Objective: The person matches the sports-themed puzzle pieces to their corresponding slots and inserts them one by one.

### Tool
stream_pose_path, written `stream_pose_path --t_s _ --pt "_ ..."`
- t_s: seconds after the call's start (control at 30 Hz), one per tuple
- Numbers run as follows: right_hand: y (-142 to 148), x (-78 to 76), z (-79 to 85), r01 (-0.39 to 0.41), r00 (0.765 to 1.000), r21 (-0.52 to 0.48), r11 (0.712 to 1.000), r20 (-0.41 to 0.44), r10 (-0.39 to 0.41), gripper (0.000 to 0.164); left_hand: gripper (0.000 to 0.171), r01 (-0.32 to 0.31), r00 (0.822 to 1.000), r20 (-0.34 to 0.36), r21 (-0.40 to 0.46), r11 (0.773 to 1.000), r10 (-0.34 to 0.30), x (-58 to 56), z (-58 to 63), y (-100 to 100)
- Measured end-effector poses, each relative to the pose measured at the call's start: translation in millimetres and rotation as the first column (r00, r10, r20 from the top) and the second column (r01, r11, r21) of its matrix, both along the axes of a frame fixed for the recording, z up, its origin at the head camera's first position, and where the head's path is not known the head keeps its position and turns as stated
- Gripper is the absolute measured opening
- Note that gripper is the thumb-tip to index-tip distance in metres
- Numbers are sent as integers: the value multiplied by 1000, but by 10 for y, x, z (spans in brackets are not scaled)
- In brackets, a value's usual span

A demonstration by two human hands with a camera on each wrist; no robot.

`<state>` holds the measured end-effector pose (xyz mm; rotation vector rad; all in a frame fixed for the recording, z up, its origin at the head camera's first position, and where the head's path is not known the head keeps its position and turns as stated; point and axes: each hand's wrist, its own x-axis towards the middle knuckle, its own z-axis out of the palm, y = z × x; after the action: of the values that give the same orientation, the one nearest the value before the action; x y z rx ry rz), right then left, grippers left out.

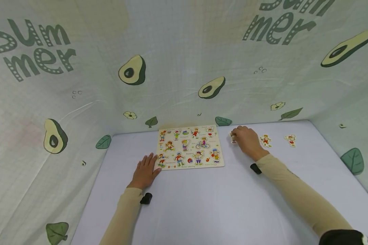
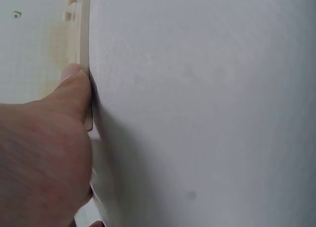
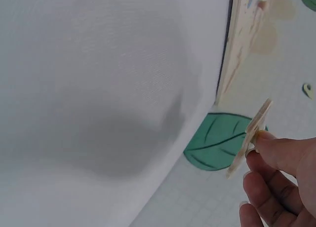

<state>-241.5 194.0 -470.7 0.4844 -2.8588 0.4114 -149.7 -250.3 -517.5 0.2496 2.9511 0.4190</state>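
A wooden picture puzzle board [image 1: 207, 149] printed with children doing sports lies at the back of the table. My left hand [image 1: 144, 172] rests beside its lower left corner, fingers straight. In the left wrist view the thumb [image 2: 74, 86] touches the board's edge [image 2: 85, 34]. To the right of the board, my right hand [image 1: 246, 141] pinches a thin wooden puzzle piece [image 3: 236, 164] between thumb and fingers. That piece is seen edge-on in the right wrist view, so its picture is hidden there.
Two more puzzle pieces lie right of my right hand: a figure with a ball [image 1: 266, 140] and a figure in white and red [image 1: 291, 140]. The white table [image 1: 202, 204] meets a curtain [image 1: 171, 51] printed with avocados and leaves at its back edge.
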Motion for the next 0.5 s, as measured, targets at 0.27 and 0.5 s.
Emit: stream_pose_path --t_s 0.27,0.5 --pt "-257 -38 19 -51 999 -21 999 -13 50 15 66 -32 999 -35 11 999 32 17 73 32" --pt "-554 -100 61 -119 991 -45 992 -67 116 10 67 -29 999 -20 10 1000 29 -7 55 28"
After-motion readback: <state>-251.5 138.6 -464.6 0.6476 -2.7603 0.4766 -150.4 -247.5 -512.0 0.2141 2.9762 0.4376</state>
